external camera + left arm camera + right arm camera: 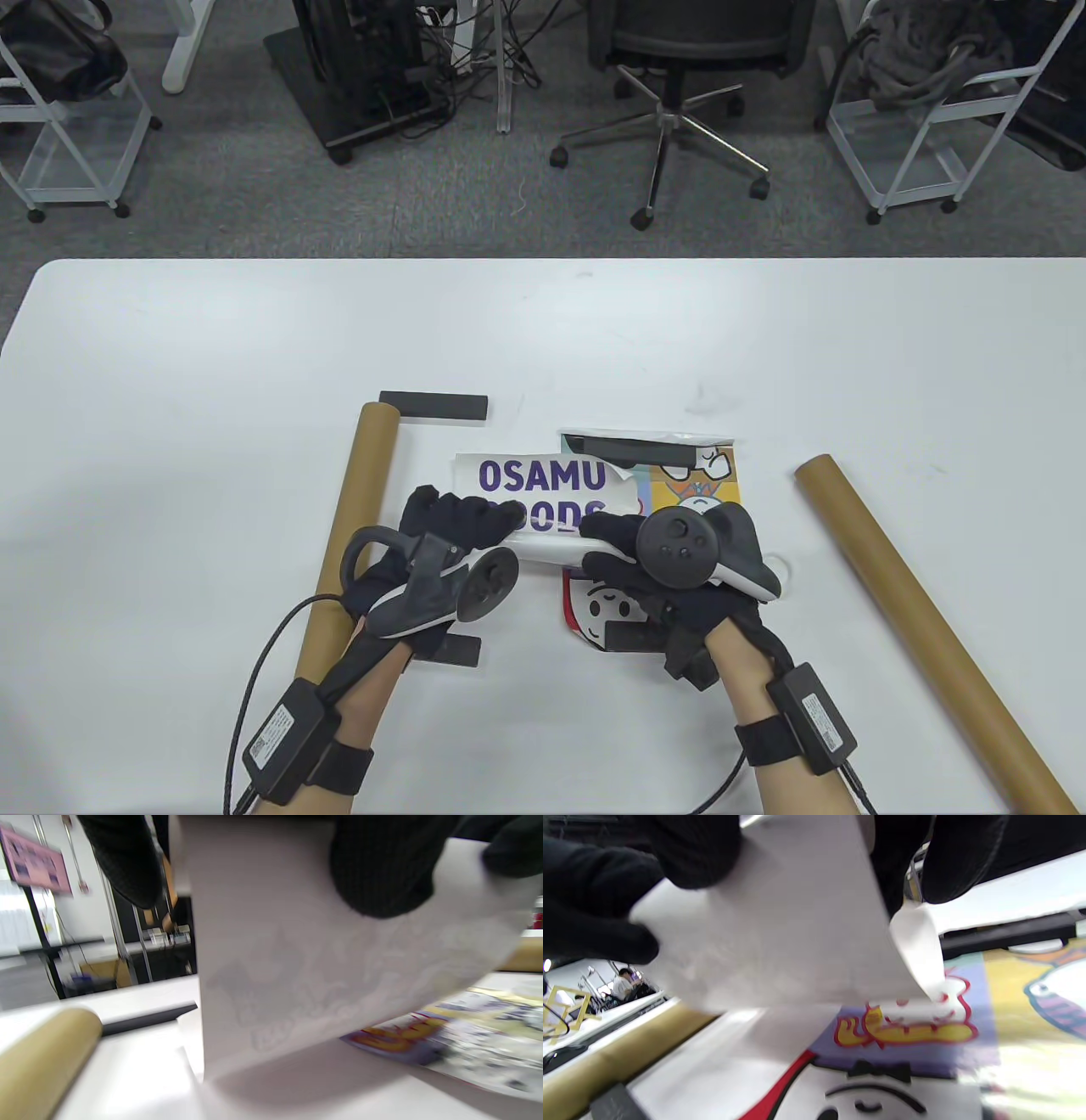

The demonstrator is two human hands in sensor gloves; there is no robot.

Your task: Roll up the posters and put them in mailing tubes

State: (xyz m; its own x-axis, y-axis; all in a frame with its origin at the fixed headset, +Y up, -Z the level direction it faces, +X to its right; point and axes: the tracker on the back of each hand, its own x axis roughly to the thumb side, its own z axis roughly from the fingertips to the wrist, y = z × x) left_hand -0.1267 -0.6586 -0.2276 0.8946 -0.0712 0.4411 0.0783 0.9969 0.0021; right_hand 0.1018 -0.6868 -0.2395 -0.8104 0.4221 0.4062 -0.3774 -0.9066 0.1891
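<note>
Two hands share one poster (pixel 543 484): your left hand (pixel 450 526) and right hand (pixel 628 552) each curl fingers over its near edge, lifted and folded back white side out, likely to start the roll evenly. It lies mid-table on a cartoon poster (pixel 696 484), whose far edge a dark bar (pixel 628 447) weighs flat. "OSAMU" reads clearly; the line beneath, partly hidden, looks like "GOODS". One tube (pixel 348 526) lies just left, another tube (pixel 925 628) well right, both within reach for loading.

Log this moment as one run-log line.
stage: rolling | left hand: grips poster roll | right hand: grips roll | tubes: on table, empty-handed
</note>
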